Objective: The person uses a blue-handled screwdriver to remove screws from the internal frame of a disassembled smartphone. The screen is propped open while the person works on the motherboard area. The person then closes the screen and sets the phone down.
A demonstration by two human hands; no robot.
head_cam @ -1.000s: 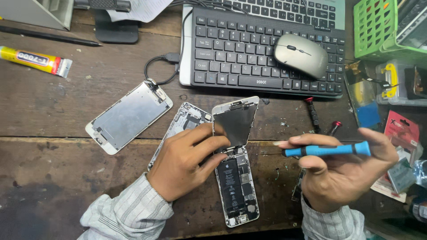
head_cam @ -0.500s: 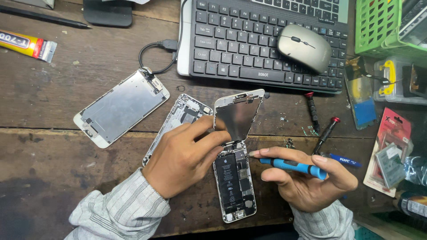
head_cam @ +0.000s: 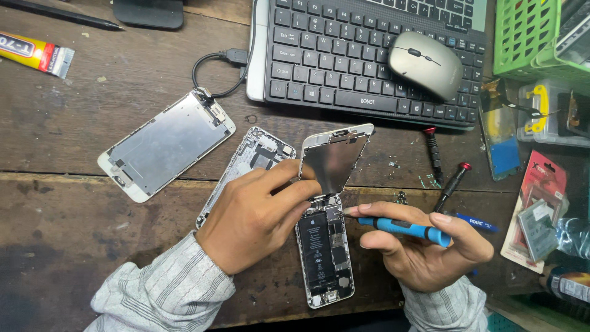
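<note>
Bringing my right hand [head_cam: 424,246] down from where it hovered a second ago, I now have the blue screwdriver [head_cam: 405,229] pinched closed in it, tip at the open phone's [head_cam: 324,252] upper right edge, just beside the hinge, so the bit is on the work; my left hand [head_cam: 255,215] grips the lifted screen panel [head_cam: 335,161], tilted up, its metal back showing, battery and board exposed below on the wooden table [head_cam: 61,246]

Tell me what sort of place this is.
Probably a phone repair bench: an opened phone with its screen held up by the left hand, a blue screwdriver in the right hand, and spare screwdrivers on a worn wooden table.
</note>
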